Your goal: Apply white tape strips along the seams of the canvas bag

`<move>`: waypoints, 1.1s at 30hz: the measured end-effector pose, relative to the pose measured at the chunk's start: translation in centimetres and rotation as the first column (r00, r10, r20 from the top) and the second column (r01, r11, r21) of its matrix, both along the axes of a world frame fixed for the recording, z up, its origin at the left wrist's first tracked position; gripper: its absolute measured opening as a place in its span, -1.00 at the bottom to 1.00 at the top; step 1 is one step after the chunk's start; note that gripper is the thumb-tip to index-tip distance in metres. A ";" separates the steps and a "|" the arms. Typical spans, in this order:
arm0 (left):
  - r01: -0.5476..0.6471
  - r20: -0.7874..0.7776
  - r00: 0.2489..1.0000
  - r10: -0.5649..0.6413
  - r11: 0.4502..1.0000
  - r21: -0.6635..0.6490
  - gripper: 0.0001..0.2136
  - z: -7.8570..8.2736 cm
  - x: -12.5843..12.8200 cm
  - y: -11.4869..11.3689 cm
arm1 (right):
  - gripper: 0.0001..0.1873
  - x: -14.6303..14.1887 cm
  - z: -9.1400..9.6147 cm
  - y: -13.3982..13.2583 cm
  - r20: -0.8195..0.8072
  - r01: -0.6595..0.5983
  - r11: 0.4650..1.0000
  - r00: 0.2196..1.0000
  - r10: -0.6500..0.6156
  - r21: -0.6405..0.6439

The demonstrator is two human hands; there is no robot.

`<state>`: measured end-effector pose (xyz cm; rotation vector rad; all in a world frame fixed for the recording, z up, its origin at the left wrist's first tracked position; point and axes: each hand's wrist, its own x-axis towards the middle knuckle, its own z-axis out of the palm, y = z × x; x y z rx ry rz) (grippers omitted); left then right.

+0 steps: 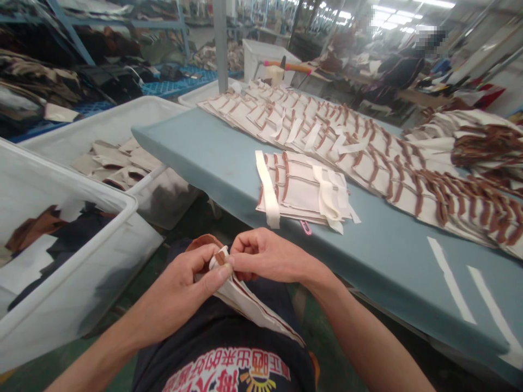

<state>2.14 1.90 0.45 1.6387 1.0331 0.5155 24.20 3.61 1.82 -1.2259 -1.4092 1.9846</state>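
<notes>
Over my lap lies a cream fabric piece (255, 307) with brown edges, folded lengthwise. My left hand (204, 275) grips its upper end between thumb and fingers. My right hand (265, 256) pinches the same end from the other side, fingertips almost meeting my left thumb. A small brown patch shows between the two hands; the fingers hide the rest of that end. Just beyond, on the table, sits a stack of cream pieces with brown strips (302, 188), cream tapes (267, 190) lying across it. A pink clip (305, 227) pokes out at its near edge.
The blue-grey table (196, 139) spans the front and right. Overlapping cream and brown pieces (368, 158) line its far side, and white strips (451, 280) lie at right. White bins (134, 204) with fabric stand at left, shelves behind. A person (402, 68) is in the background.
</notes>
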 end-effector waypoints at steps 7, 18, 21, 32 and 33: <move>-0.045 0.015 0.999 0.046 0.999 -0.014 -0.68 -0.5 0.7 -0.1 | -0.46 0.0 -0.9 0.2 0.009 -0.004 0.999 1.000 0.004 -0.033; -0.117 0.044 0.991 0.126 0.979 -0.167 -0.71 -0.8 0.8 0.1 | -0.48 -0.6 -1.5 -0.5 0.093 0.043 0.991 0.994 -0.055 0.126; -0.125 0.118 0.981 0.152 0.969 -0.212 -0.75 -0.9 0.8 0.0 | -0.40 -0.7 -1.8 -0.5 0.024 0.033 0.994 0.999 -0.036 0.103; -0.055 0.344 0.902 0.262 0.859 -0.510 -0.82 -1.2 0.7 -0.3 | -0.30 -0.6 -1.9 -0.3 -0.055 0.026 0.997 0.998 -0.022 0.068; -0.051 0.349 0.901 0.258 0.862 -0.504 -0.83 -1.2 0.6 -0.3 | -0.30 -0.5 -2.0 -0.3 -0.057 0.026 0.998 0.998 -0.022 0.062</move>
